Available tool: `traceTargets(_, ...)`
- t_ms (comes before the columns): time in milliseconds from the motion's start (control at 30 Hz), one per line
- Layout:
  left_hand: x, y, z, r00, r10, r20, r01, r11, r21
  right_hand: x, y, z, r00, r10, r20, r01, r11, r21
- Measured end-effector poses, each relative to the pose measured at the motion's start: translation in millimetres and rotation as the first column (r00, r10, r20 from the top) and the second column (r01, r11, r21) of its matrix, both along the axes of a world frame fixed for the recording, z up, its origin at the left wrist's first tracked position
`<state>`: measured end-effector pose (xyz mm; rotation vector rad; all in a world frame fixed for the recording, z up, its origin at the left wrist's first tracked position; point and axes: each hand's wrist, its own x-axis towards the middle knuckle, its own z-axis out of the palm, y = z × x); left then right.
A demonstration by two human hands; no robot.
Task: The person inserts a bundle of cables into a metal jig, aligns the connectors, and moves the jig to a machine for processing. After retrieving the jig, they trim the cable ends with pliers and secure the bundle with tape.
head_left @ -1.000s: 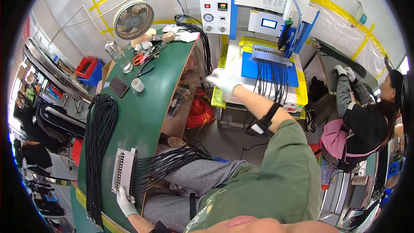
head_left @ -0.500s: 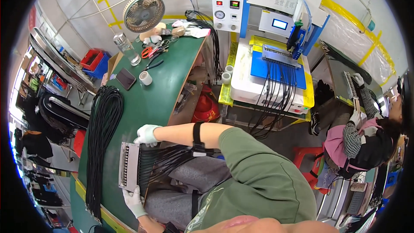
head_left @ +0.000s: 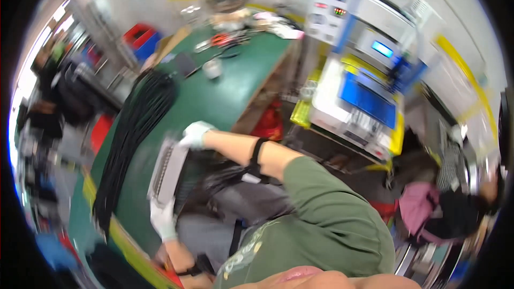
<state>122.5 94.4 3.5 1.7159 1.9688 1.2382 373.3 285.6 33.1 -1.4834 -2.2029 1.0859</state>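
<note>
Head view: blurred grey comb-like fixture (head_left: 167,170), black cables trailing.

White gloves on left hand (head_left: 162,218) and right hand (head_left: 196,133); pale grey comb fixture (head_left: 167,170) between them, centre-left. Green table (head_left: 214,101), black cable bundle (head_left: 134,134) left, blue/yellow machine (head_left: 369,96) upper right

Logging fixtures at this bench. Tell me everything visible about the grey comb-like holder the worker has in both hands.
The grey comb-like holder is a long, pale grey bar, plastic or metal by its look, with a row of slots along one edge; blur hides finer detail. It lies lengthwise at the near edge of the green table. The gloved right hand grips its far end, the gloved left hand its near end. Black cables fan out from its right side toward the lap.
</note>
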Motion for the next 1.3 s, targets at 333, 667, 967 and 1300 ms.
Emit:
traceTargets(333,-51,-51,17,0.984,0.142,0.106,-0.088,0.909,-0.406,-54,-52,-14,0.959,-0.23,-0.165,0.173,0.938,-0.302)
traceTargets(667,-78,-75,13,0.966,0.06,0.25,0.036,0.932,-0.359,-74,-77,-13,0.932,-0.327,-0.155,0.249,0.89,-0.381)
traceTargets(967,-81,-90,7,0.892,0.014,0.452,0.017,0.998,-0.064,-139,-168,90,0.673,0.126,-0.729,-0.145,0.989,0.037)
traceTargets(1300,-158,-158,11,-0.049,-0.205,0.977,-0.622,0.772,0.131,-97,-145,19,0.858,0.145,-0.493,-0.154,0.988,0.022)
